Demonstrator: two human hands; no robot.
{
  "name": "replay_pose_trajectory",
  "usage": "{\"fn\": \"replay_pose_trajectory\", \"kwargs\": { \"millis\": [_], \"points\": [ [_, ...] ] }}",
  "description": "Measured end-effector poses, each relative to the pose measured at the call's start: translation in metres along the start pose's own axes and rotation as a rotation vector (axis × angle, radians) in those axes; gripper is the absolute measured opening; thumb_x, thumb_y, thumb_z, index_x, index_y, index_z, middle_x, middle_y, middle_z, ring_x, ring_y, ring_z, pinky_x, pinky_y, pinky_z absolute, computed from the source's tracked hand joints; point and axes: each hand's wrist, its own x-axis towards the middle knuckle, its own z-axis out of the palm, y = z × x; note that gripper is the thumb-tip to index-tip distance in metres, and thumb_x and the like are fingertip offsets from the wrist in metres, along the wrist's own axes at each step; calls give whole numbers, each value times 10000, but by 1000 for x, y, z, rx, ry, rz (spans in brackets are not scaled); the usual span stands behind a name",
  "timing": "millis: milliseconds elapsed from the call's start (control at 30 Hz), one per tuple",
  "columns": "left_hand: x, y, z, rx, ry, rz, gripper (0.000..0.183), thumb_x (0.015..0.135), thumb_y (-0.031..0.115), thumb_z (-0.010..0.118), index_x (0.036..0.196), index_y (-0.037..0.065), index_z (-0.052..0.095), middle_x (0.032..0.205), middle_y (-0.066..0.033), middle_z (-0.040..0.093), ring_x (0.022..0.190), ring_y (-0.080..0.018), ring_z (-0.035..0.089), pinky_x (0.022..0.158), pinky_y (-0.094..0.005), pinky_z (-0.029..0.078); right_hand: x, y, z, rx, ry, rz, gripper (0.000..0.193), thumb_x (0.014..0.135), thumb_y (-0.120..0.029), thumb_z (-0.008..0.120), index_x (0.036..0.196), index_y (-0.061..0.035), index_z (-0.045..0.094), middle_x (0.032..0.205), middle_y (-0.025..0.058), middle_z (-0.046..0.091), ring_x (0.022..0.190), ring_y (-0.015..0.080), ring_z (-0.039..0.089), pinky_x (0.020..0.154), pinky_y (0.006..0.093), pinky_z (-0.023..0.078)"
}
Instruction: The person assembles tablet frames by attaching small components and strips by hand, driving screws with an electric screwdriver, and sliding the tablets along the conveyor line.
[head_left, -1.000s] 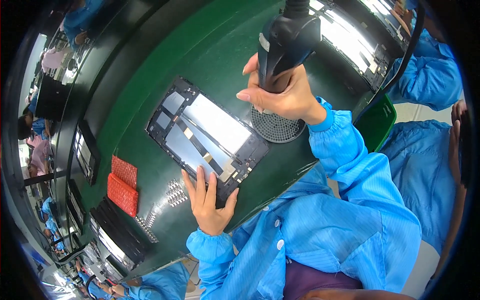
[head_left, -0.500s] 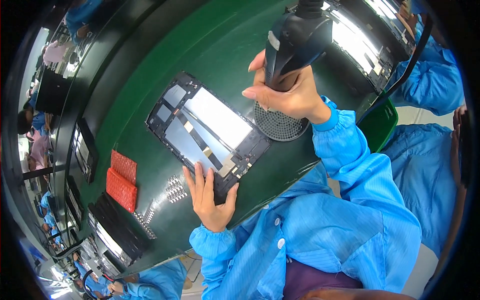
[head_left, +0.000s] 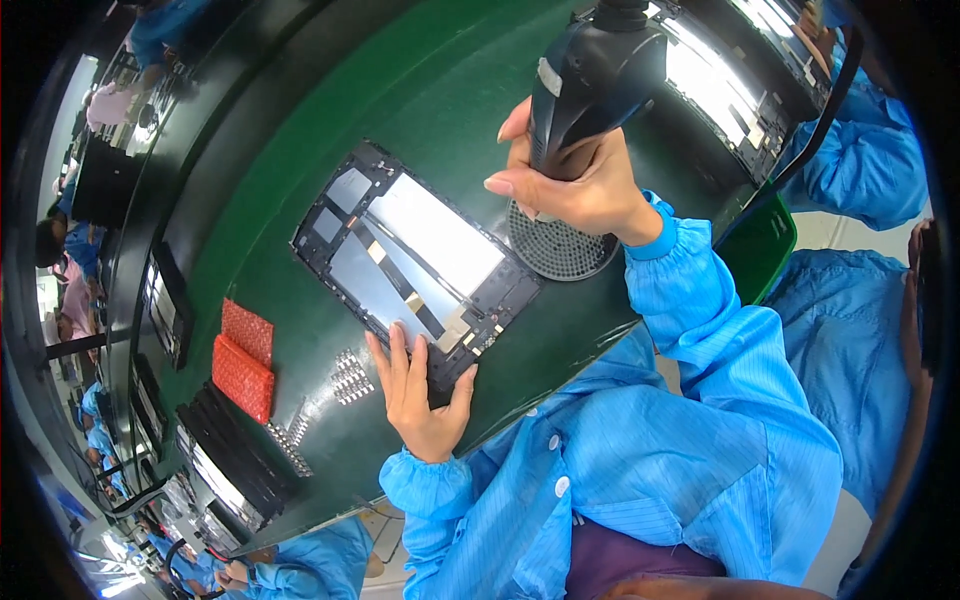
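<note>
A thin tablet-like device (head_left: 430,225) lies on the green tabletop with its inside exposed: a black frame, silvery panels and a dark flat cable. My left hand (head_left: 423,400) rests at its near corner, fingers spread and fingertips touching the frame. Farther right, my right hand (head_left: 590,195) is wrapped round a black handheld tool (head_left: 595,90) with a ribbed top; its working tip is hidden, so I cannot tell its exact kind. Partly behind that hand sits a round grey dish (head_left: 560,245) with a grid of small holes.
Red bubble-wrap packets (head_left: 243,375), strips of small metallic parts (head_left: 352,378) and a stack of dark panels (head_left: 232,450) lie on the left. More panels (head_left: 710,90) stand at upper right, near a green bin (head_left: 765,245). Co-workers in blue sit on both sides.
</note>
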Motion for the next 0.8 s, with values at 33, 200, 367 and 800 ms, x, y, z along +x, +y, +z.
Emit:
{"fn": "replay_pose_trajectory", "kwargs": {
  "millis": [33, 200, 367, 800],
  "points": [
    [0, 0, 0, 2, -3, -4, 591, 642, 95, 758, 1187, 6, 545, 1331, -193, 441, 1301, -403, 296, 1035, -442, 305, 0, 1, 0, -2, 3, 1, 320, 703, 2, 742, 961, 8, 552, 646, -7, 541, 567, 40, 515, 513, 191, 389],
    [-3, -3, -3, 6, -11, -31, 592, 641, 86, 757, 1189, 13, 545, 1328, -190, 445, 1300, -402, 299, 1035, -440, 307, 0, 8, 7, -33, -48, -98, 345, 729, 79, 675, 1013, -7, 498, 608, 40, 559, 496, 92, 532, 443, 218, 405],
    [3, -4, -22, -88, -67, -28, 702, 591, 203, 826, 1212, 51, 535, 1334, -185, 438, 1279, -371, 353, 1014, -408, 334, -5, 1, 7, -138, 19, -24, 363, 726, -36, 738, 1032, -21, 542, 631, 14, 553, 504, 76, 519, 463, 208, 408],
    [45, -107, -103, 77, -373, -230, 339, 595, 93, 804, 874, 2, 636, 797, -86, 584, 561, -129, 512, 560, -264, 443, 7, -26, 57, 33, -73, -248, 348, 754, -42, 700, 1058, -26, 531, 628, 29, 572, 499, 107, 556, 462, 207, 435]
  ]
}}
